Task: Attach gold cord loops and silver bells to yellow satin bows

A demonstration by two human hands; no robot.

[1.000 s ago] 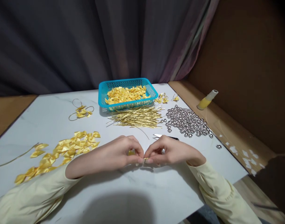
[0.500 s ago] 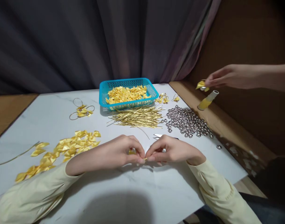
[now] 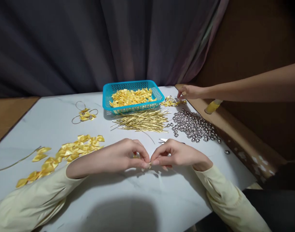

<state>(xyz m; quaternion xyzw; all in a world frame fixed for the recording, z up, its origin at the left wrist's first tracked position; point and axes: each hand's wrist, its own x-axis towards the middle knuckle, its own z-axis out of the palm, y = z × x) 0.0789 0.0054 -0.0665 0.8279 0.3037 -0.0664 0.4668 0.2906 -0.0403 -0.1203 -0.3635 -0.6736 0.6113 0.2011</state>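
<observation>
Over the front middle of the white table my left hand [image 3: 128, 154] and my right hand [image 3: 176, 154] meet fingertip to fingertip. Both pinch a short bit of gold twist tie [image 3: 150, 163] between them. Behind my left fingers a scrap of yellow ribbon bow [image 3: 136, 156] shows; most of it is hidden. Scissors [image 3: 163, 140] lie just beyond my right hand, partly covered by it. Left of my left forearm are loose yellow bows [image 3: 76, 149]. A pile of gold twist ties [image 3: 143, 120] lies farther back.
A blue basket [image 3: 103, 98] of yellow bows stands at the back. Silver beads [image 3: 194, 125] are heaped on the right, near a yellow-and-white tube [image 3: 212, 107]. A co-worker's hand [image 3: 189, 92] reaches in above bows with wire loops. More looped bows [image 3: 86, 116] lie at the back left.
The co-worker's hand has moved left, from above the tube to the looped bows, and the bow it held now lies among them. My hands stay almost in place.
</observation>
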